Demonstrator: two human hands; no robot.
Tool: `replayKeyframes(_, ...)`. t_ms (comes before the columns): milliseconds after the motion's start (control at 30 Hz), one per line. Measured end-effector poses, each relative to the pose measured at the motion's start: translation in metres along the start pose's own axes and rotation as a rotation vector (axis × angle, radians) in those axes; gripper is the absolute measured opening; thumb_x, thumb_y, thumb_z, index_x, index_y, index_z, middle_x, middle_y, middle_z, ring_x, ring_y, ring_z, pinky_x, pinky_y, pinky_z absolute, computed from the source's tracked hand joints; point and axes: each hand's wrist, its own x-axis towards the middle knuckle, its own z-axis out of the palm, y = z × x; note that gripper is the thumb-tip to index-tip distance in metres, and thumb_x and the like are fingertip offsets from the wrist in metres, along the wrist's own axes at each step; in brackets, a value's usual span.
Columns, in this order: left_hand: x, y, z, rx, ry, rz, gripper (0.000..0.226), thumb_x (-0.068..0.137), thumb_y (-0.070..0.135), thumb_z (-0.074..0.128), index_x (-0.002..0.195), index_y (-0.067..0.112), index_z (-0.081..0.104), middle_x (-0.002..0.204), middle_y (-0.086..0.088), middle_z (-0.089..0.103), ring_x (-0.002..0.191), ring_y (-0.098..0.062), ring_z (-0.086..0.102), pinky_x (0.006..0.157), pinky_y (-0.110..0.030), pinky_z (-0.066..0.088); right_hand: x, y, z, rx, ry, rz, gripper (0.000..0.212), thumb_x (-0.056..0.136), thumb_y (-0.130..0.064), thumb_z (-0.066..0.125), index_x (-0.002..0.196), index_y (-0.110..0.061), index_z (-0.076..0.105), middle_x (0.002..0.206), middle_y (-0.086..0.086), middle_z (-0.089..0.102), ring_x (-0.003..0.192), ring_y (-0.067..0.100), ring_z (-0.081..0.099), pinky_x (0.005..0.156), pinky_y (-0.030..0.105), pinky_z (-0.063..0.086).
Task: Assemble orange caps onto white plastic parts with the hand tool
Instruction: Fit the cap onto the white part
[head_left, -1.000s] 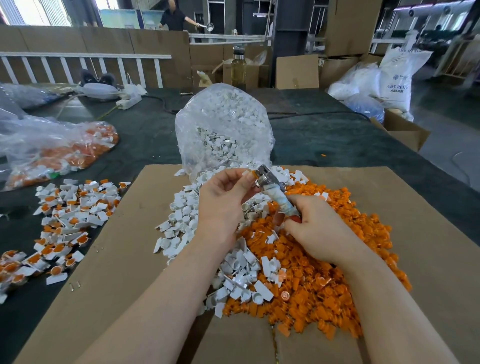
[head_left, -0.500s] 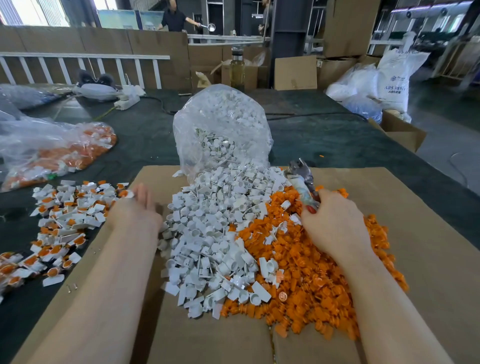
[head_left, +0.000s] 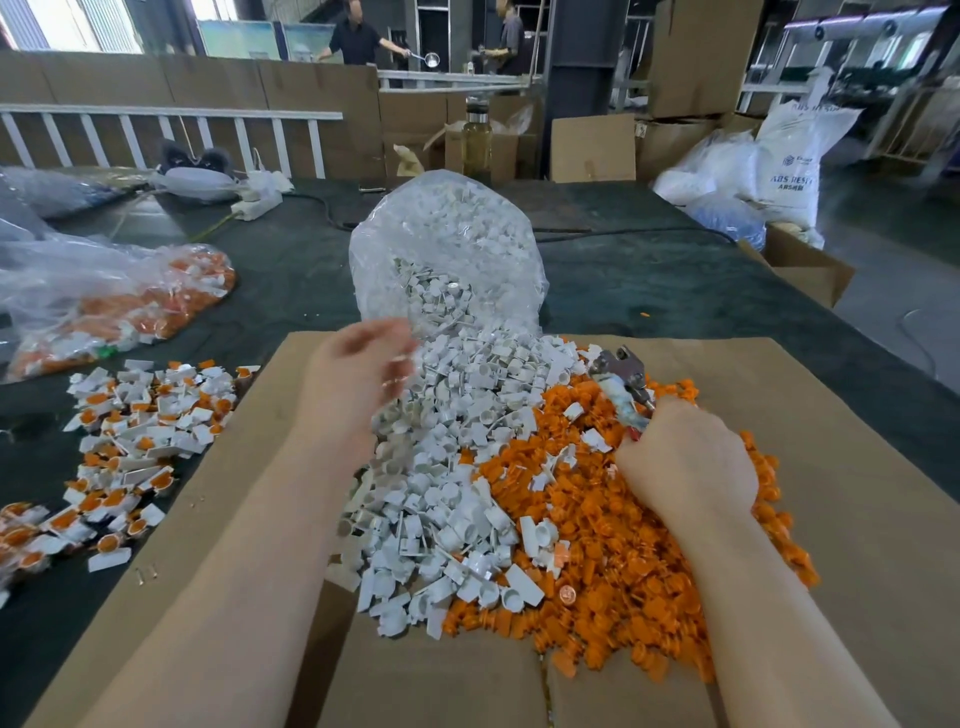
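While the left hand (head_left: 358, 374) hovers blurred over the white plastic parts (head_left: 457, 457), fingers loosely spread and gripping nothing I can make out, the right hand (head_left: 685, 462) sits clenched around the hand tool (head_left: 623, 384). Its metal head pokes up above the orange caps (head_left: 613, 545), heaped on the cardboard (head_left: 831, 467) right beside the white pile.

left hand (head_left: 358, 374): raised, blurred, fingers loosely curled, grip state unclear
right hand (head_left: 685, 460): lowered, knuckles up, fist closed
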Motion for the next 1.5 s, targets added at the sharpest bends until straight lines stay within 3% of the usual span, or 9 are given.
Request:
replayKeyframes(100,-0.012,-0.017,0.021,0.624,-0.274,0.257,0.02,0.092,0.027,0.064,0.11,0.034,0.068,0.102,0.013,0.068,0.076,-0.006,0.065,0.063,-0.016,0.052,-0.001,0.001,0.001,-0.04,0.027,0.012,0.031,0.085,-0.026,0.059,0.066,-0.022,0.034,0.063,-0.002,0.041,0.053,0.014,0.034,0.047,0.027,0.023)
replayKeyframes(200,-0.018,-0.031,0.032,1.07,-0.331,0.462,0.033,0.096,0.021,0.056,0.128,0.026,0.061,0.121,-0.002,0.056,0.107,-0.021,0.056,0.092,-0.034,0.048,0.0,0.001,0.003,-0.029,-0.02,0.033,0.016,0.085,-0.027,0.06,0.079,-0.018,0.049,0.068,-0.002,0.045,0.058,0.017,0.042,0.048,0.028,0.031)
replayKeyframes(267,-0.015,-0.039,0.034,1.199,-0.342,0.548,0.034,0.096,0.019,0.054,0.128,0.025,0.061,0.12,-0.005,0.057,0.112,-0.025,0.051,0.094,-0.036,0.044,0.001,0.0,0.003,-0.063,-0.05,0.044,0.016,0.086,-0.032,0.062,0.088,-0.02,0.052,0.073,-0.002,0.049,0.064,0.018,0.051,0.048,0.028,0.037)
replayKeyframes(500,-0.021,-0.031,0.038,1.041,-0.236,0.487,0.018,0.092,0.034,0.063,0.107,0.032,0.073,0.106,0.007,0.069,0.097,-0.015,0.062,0.081,-0.03,0.052,0.002,0.0,0.004,-0.099,-0.024,0.021,0.031,0.087,-0.039,0.062,0.11,-0.021,0.053,0.07,-0.007,0.036,0.059,0.016,0.04,0.042,0.024,0.024)
replayKeyframes(633,-0.025,-0.029,0.041,0.971,-0.214,0.495,0.013,0.09,0.033,0.067,0.1,0.03,0.075,0.098,0.01,0.07,0.091,-0.012,0.063,0.077,-0.025,0.049,0.002,-0.001,0.004,-0.052,0.028,-0.005,0.024,0.088,-0.042,0.061,0.098,-0.023,0.049,0.067,-0.008,0.039,0.053,0.009,0.034,0.042,0.023,0.025)
replayKeyframes(800,-0.032,-0.02,0.049,0.711,-0.154,0.348,0.006,0.089,0.035,0.068,0.086,0.032,0.064,0.078,0.016,0.066,0.071,-0.004,0.063,0.065,-0.026,0.051,0.005,-0.008,0.0,0.331,0.064,-0.148,0.016,0.09,-0.039,0.06,0.096,-0.028,0.05,0.073,-0.016,0.049,0.061,0.002,0.047,0.046,0.023,0.032)
replayKeyframes(1000,-0.045,-0.013,0.061,0.261,-0.212,0.074,0.013,0.081,0.015,0.075,0.078,0.019,0.063,0.069,0.002,0.063,0.059,-0.011,0.057,0.056,-0.023,0.049,-0.004,-0.021,-0.002,0.822,0.001,-0.221,0.012,0.085,-0.023,0.067,0.085,-0.03,0.058,0.075,-0.005,0.066,0.065,0.017,0.062,0.058,0.039,0.054)
replayKeyframes(1233,-0.057,-0.01,0.068,-0.026,-0.259,-0.092,0.012,0.08,0.003,0.073,0.083,0.013,0.068,0.059,0.003,0.063,0.053,-0.01,0.058,0.053,-0.016,0.05,-0.01,-0.026,-0.002,1.048,-0.04,-0.292,0.013,0.087,-0.014,0.069,0.092,-0.025,0.065,0.078,-0.016,0.068,0.069,-0.001,0.063,0.055,0.01,0.046)
replayKeyframes(1500,-0.063,-0.007,0.071,-0.092,-0.238,-0.11,0.011,0.079,0.003,0.073,0.075,0.013,0.07,0.069,-0.007,0.073,0.066,-0.017,0.069,0.059,-0.023,0.052,-0.013,-0.029,-0.004,1.14,0.002,-0.353,0.016,0.087,-0.008,0.069,0.093,-0.021,0.061,0.065,-0.027,0.061,0.059,-0.008,0.057,0.055,0.007,0.043)
